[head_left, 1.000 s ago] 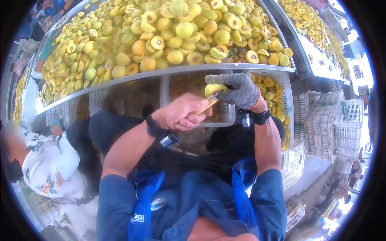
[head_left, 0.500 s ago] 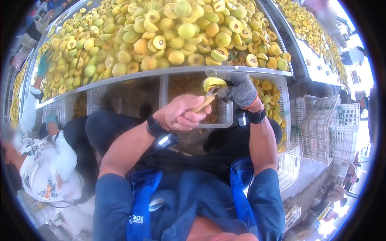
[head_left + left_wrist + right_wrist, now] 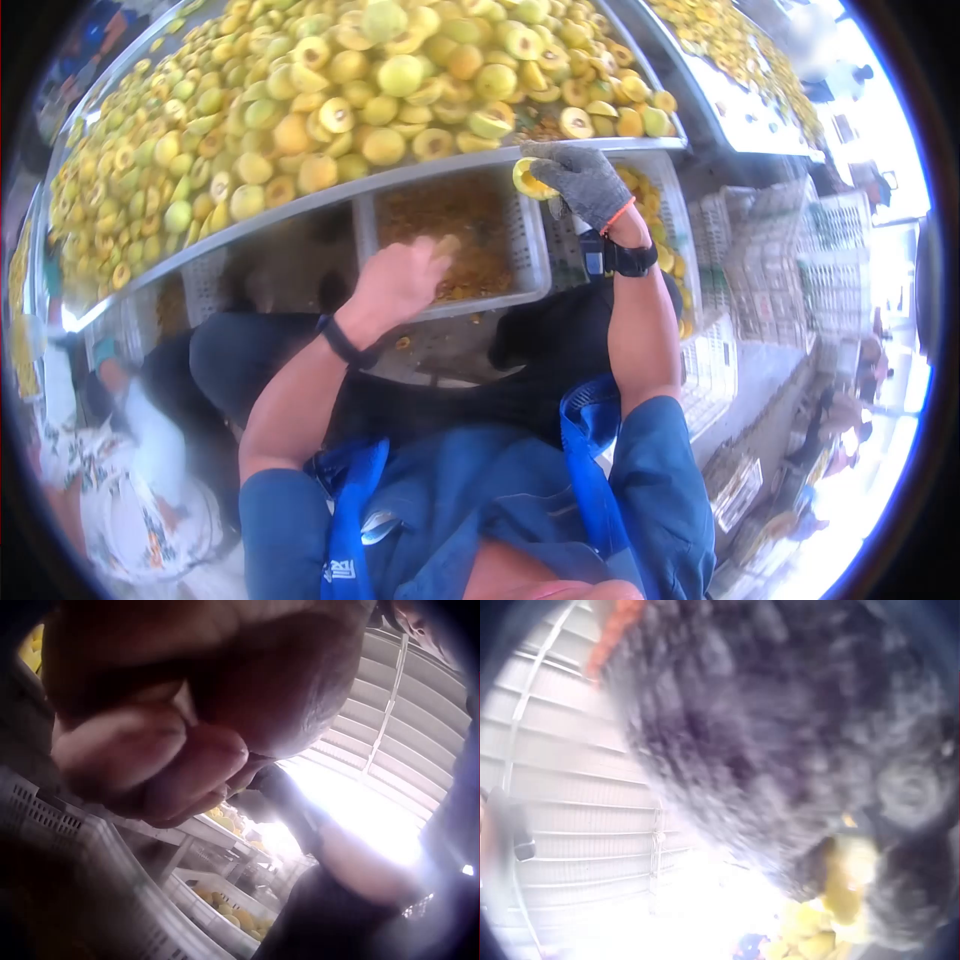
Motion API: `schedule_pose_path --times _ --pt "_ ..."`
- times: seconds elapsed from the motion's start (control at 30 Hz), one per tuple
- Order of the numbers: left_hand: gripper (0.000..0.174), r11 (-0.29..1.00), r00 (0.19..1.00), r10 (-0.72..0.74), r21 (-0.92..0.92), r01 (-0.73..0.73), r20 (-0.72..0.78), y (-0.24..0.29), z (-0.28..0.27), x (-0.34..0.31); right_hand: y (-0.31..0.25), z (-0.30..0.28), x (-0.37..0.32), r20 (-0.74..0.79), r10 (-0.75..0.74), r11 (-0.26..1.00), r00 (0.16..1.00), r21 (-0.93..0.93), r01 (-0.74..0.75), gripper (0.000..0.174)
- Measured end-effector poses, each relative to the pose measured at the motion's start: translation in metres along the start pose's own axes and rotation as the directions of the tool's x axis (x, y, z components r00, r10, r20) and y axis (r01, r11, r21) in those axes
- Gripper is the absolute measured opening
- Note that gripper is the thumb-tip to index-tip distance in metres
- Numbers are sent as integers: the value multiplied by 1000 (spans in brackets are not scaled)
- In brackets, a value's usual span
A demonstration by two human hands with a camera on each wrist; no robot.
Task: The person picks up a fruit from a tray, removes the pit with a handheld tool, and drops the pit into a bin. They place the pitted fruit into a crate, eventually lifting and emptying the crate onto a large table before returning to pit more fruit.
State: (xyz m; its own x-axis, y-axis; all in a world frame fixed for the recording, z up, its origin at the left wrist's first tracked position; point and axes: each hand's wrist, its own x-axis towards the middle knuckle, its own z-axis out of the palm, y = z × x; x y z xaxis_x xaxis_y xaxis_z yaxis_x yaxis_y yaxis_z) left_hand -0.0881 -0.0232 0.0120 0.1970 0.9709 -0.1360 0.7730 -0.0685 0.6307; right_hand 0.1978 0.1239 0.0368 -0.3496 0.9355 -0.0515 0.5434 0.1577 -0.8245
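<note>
My bare left hand (image 3: 400, 282) is over a white bin (image 3: 536, 265) of brown-orange scraps, apart from the fruit. Its fingers are curled round a wooden-handled tool (image 3: 450, 244), blurred in the head view; the left wrist view shows the curled fingers (image 3: 202, 757) close up. In a grey knitted glove with an orange cuff, my right hand (image 3: 588, 187) holds a yellow fruit half (image 3: 527, 180), like an apricot, between thumb and fingers by the table's front edge. The fruit's hollow faces left. Most of the fruit (image 3: 844, 889) is hidden by the glove in the right wrist view.
A metal-edged table (image 3: 400, 160) heaped with halved yellow fruit spans the front. Under my right hand stands a crate (image 3: 682, 215) of fruit halves. Stacked white crates (image 3: 760, 270) are at the right; another person in a white floral top (image 3: 150, 500) sits at the left.
My left hand has drawn the tool away from the fruit, down and left over the bin. My right hand, still gripping the fruit half, has shifted right relative to the bins. The head view has turned.
</note>
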Motion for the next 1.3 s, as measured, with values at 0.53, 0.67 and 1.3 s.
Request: schedule_pose_path --times 0.53,0.67,1.3 --pt "28 983 985 114 -126 -130 -130 20 -3 -4 -36 -4 55 -171 -67 897 983 -443 -16 39" --pt "28 981 982 95 -151 -119 -162 19 -2 -3 -23 32 115 134 50 756 990 -653 50 43" --pt "24 532 990 -129 -847 26 -51 26 -32 6 -49 71 33 -136 -282 959 950 -10 284 48"
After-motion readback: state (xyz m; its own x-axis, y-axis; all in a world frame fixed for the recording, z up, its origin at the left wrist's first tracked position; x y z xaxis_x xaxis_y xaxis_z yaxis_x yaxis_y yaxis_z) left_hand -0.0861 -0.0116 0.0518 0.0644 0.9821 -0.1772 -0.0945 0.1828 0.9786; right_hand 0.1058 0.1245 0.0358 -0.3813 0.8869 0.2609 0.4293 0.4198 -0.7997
